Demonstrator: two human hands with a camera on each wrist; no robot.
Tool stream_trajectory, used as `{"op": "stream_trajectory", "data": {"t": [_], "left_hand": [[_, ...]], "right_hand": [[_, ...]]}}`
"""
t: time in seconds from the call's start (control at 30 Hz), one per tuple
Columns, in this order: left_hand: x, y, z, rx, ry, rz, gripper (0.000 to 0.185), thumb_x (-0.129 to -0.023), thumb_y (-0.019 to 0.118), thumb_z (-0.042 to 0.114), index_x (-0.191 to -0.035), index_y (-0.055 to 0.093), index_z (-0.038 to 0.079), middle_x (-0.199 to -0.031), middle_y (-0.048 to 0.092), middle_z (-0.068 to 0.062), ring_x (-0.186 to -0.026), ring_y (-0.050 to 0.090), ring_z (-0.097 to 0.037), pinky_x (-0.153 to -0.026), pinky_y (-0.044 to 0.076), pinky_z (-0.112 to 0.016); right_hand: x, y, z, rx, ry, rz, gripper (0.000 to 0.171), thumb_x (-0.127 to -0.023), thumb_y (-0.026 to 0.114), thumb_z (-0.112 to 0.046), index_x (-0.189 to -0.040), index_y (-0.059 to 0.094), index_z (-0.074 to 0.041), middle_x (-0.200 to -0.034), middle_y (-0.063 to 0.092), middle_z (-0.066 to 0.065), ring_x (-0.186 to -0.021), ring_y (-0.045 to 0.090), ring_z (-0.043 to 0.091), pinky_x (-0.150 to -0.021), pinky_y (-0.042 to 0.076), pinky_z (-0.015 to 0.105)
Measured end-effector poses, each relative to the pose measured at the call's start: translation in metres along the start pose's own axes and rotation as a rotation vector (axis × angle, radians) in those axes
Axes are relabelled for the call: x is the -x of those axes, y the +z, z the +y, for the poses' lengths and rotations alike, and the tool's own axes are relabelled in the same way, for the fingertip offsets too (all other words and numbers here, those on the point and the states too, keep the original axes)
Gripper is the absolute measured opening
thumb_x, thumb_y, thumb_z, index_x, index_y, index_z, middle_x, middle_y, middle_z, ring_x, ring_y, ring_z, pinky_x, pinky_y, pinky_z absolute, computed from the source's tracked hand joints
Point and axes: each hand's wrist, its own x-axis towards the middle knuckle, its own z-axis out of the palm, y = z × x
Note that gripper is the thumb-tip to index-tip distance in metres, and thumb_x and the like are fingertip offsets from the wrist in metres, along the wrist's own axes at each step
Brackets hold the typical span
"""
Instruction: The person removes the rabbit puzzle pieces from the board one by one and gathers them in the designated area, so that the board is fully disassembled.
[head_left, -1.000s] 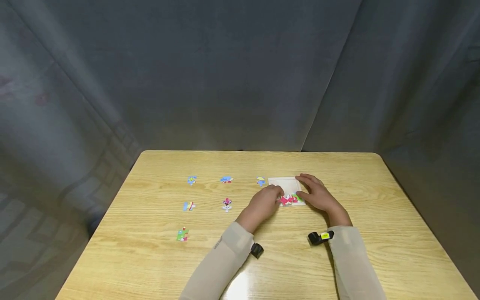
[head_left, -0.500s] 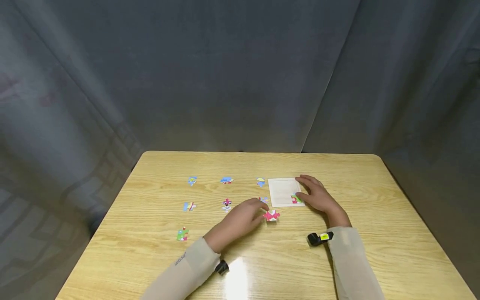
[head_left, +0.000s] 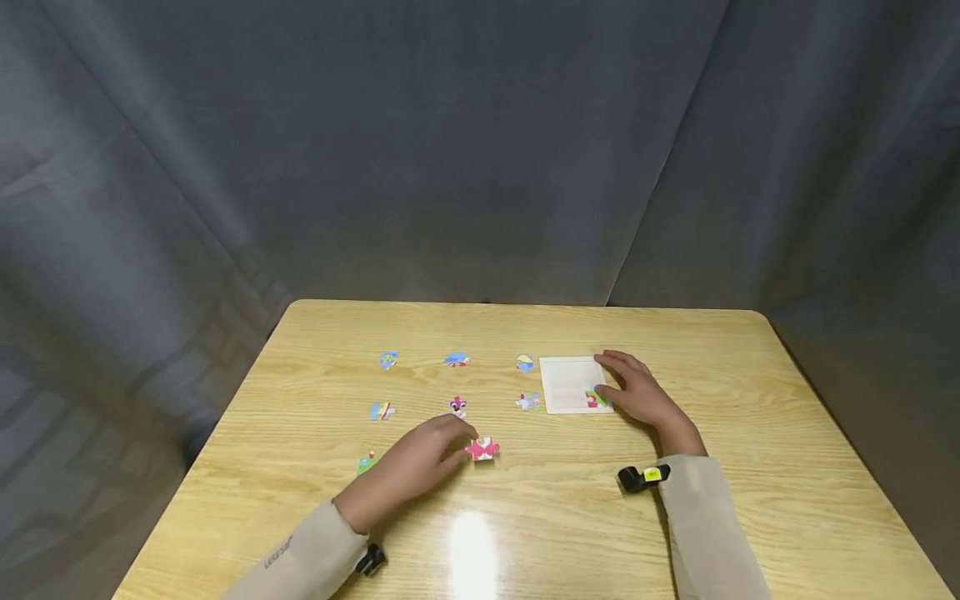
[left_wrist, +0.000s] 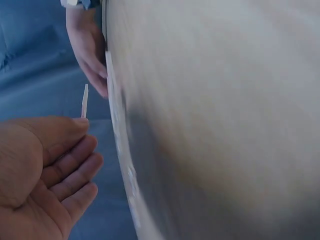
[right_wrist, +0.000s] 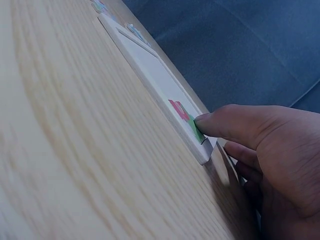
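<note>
In the head view my left hand [head_left: 416, 458] pinches a pink-and-white jigsaw piece [head_left: 483, 450] between thumb and fingertips. The left wrist view shows this piece [left_wrist: 85, 101] edge-on, raised above the tabletop. My right hand [head_left: 637, 392] rests at the right side of a square white puzzle tray [head_left: 566, 385], fingers loosely extended. Its thumb presses on a green-and-pink corner piece [right_wrist: 187, 117] lying in the tray's near right corner, as the right wrist view shows. The other fingers lie beyond the tray's edge.
Loose jigsaw pieces lie left of the tray: a blue-and-yellow one [head_left: 525, 363], a pale one [head_left: 528, 402], a blue one [head_left: 457, 359], a purple-faced one [head_left: 457, 406], a striped one [head_left: 382, 411] and a flowered one [head_left: 387, 360]. My left hand partly covers a green piece [head_left: 366, 463].
My left hand has lifted the pink piece out of the tray and carried it left and toward me. The pale piece has come into view. My right hand stays at the tray.
</note>
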Motion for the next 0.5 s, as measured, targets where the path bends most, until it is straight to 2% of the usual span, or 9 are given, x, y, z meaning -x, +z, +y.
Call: {"op": "stream_trajectory", "data": {"t": [0.17, 0.33, 0.5], "left_hand": [[0.014, 0.001, -0.010, 0.017, -0.033, -0.022, 0.024, -0.095, 0.065, 0.021, -0.118, 0.065, 0.016, -0.116, 0.064, 0.006, -0.111, 0.059, -0.013, -0.095, 0.049, -0.034], [0.022, 0.002, -0.016, -0.009, -0.025, -0.029, 0.022, -0.095, 0.065, 0.020, -0.116, 0.067, 0.015, -0.113, 0.065, 0.007, -0.108, 0.061, -0.012, -0.092, 0.051, -0.032], [0.025, -0.003, -0.018, -0.037, -0.015, -0.039, 0.020, -0.094, 0.066, 0.018, -0.114, 0.068, 0.013, -0.109, 0.065, 0.006, -0.103, 0.062, -0.012, -0.088, 0.052, -0.031]], "right_hand": [[0.000, -0.001, 0.003, 0.010, -0.004, 0.003, 0.061, -0.096, 0.063, -0.026, -0.148, 0.039, -0.005, -0.155, 0.023, 0.019, -0.141, 0.013, 0.046, -0.107, 0.018, 0.069], [0.001, -0.002, 0.003, 0.005, -0.017, 0.008, 0.061, -0.096, 0.063, -0.026, -0.148, 0.039, -0.005, -0.155, 0.023, 0.019, -0.141, 0.014, 0.046, -0.106, 0.019, 0.069], [0.000, -0.003, 0.001, 0.008, -0.022, 0.005, 0.061, -0.097, 0.062, -0.026, -0.148, 0.039, -0.004, -0.155, 0.023, 0.019, -0.141, 0.013, 0.046, -0.106, 0.019, 0.069]]}}
